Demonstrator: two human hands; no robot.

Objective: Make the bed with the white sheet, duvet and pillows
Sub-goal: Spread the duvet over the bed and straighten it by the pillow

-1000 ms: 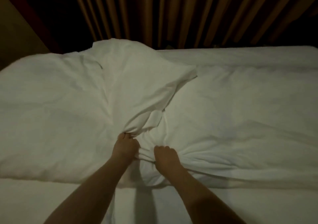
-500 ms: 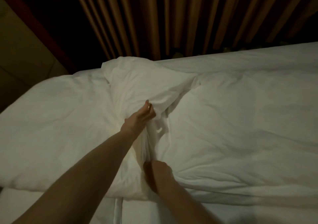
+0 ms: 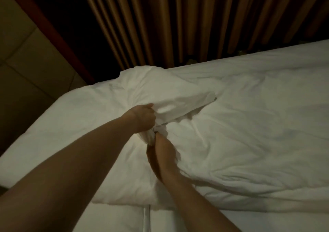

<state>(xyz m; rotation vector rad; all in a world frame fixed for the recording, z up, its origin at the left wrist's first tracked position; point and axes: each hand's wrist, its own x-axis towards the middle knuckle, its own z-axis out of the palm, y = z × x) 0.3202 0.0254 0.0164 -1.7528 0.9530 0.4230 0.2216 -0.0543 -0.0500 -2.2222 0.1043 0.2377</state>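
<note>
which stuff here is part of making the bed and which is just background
Part of the job:
- duvet, white and rumpled across the bed
- bunched fold of the duvet, gripped by the left hand
- right hand, gripping the duvet just below it
- white sheet along the near edge

Just background:
- brown curtain
- padded wall panel

Bedroom: white bed [image 3: 267, 125], pleated curtains [image 3: 178, 27].
</note>
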